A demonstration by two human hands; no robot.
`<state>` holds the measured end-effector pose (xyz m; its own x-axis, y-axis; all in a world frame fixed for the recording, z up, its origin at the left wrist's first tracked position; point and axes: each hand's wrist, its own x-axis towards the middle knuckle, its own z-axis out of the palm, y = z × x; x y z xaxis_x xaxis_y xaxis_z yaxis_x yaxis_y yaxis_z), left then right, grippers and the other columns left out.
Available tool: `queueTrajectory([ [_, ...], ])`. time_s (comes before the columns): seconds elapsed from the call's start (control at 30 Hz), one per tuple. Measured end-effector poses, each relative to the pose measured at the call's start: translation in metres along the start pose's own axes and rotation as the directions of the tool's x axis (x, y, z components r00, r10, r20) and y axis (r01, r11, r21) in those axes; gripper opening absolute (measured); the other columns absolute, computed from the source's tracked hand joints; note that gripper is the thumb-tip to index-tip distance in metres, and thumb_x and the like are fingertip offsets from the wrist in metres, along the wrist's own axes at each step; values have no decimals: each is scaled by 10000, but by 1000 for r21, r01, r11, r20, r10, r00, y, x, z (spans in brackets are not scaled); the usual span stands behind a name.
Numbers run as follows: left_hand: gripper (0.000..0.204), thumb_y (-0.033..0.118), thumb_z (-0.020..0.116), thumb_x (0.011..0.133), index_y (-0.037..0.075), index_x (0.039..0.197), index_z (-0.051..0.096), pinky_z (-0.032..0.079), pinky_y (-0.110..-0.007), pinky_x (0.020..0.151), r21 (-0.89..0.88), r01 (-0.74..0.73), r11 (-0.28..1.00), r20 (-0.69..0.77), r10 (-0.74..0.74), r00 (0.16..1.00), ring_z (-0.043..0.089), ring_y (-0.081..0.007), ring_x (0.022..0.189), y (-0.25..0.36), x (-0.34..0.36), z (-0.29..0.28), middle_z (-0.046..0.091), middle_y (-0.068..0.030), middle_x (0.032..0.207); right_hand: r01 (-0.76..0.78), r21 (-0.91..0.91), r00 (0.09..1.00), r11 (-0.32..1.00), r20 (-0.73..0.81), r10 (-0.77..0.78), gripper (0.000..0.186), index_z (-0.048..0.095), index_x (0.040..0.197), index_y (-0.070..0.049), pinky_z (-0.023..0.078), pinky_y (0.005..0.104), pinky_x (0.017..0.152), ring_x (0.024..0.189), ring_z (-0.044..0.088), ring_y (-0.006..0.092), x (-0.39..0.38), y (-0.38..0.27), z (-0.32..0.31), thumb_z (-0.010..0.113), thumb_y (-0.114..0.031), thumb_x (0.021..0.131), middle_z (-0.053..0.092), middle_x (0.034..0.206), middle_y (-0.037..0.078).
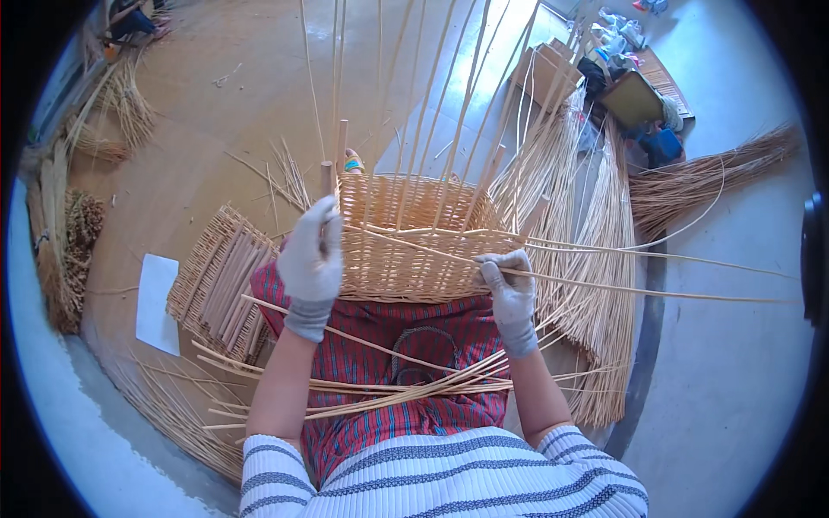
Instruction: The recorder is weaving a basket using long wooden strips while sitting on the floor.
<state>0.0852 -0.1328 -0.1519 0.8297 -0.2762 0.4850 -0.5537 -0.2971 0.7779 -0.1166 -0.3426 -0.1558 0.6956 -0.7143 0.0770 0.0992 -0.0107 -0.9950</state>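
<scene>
A half-woven wicker basket [414, 274] lies across my lap, with long upright canes rising from its far side and thick wooden posts [326, 176] at its corners. My left hand [313, 252], in a white glove, is at the basket's left corner just below a post. Its fingers are bent closed against the edge, and what they grip is hidden. My right hand [508, 293], also gloved, pinches a thin weaving cane [604, 287] at the basket's right front. That cane runs from the woven wall out to the right.
Loose canes [414, 393] lie over my lap. Cane bundles [596, 345] spread on the right, with a darker bundle [717, 180] beyond. At left are a woven panel with sticks [226, 285] and a white sheet [158, 304]. Another person [134, 22] sits far left.
</scene>
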Motion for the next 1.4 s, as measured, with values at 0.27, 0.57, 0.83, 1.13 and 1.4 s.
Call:
queueTrajectory([
  [0.27, 331, 348, 544, 1025, 39, 988, 657, 515, -353, 627, -111, 168, 980, 521, -86, 849, 654, -183, 653, -39, 11, 32, 656, -102, 721, 67, 85, 998, 994, -16, -66, 133, 540, 962, -32, 609, 306, 760, 863, 698, 188, 39, 8, 11, 640, 45, 922, 699, 945, 120],
  [0.57, 136, 156, 627, 985, 33, 931, 642, 443, -236, 656, -57, 267, 962, 410, -221, 885, 523, -47, 715, -48, -10, 51, 593, 18, 734, 689, -557, 674, 464, 255, -694, 492, 617, 1284, -88, 553, 324, 850, 1117, 657, 221, 121, -64, 146, 709, 29, 815, 605, 1297, 169],
  [0.83, 325, 335, 632, 963, 24, 870, 634, 429, -370, 584, -63, 385, 921, 379, -335, 863, 511, -191, 573, -55, -4, 53, 571, -136, 649, 576, 67, 806, 814, -209, -553, 554, 414, 1484, -95, 490, 323, 849, 974, 574, 188, 100, -31, 213, 593, -185, 967, 564, 1263, 113],
  [1.13, 336, 290, 802, 857, 36, 780, 596, 509, -278, 491, -181, 577, 797, 439, -459, 772, 598, -95, 548, 0, 16, 38, 635, -24, 693, 337, 364, 935, 868, -237, -264, 322, 531, 1042, -59, 521, 453, 815, 730, 544, 178, 31, 11, 75, 406, -353, 1080, 519, 758, 39],
  [1.4, 275, 232, 755, 902, 33, 1021, 608, 536, -317, 534, -355, 404, 843, 108, -392, 914, 652, -132, 609, 3, 6, 58, 672, -71, 804, 19, 110, 977, 994, -213, 5, 74, 537, 1026, -81, 545, 288, 758, 836, 656, 166, 38, -2, 9, 514, -149, 1043, 679, 944, 82],
])
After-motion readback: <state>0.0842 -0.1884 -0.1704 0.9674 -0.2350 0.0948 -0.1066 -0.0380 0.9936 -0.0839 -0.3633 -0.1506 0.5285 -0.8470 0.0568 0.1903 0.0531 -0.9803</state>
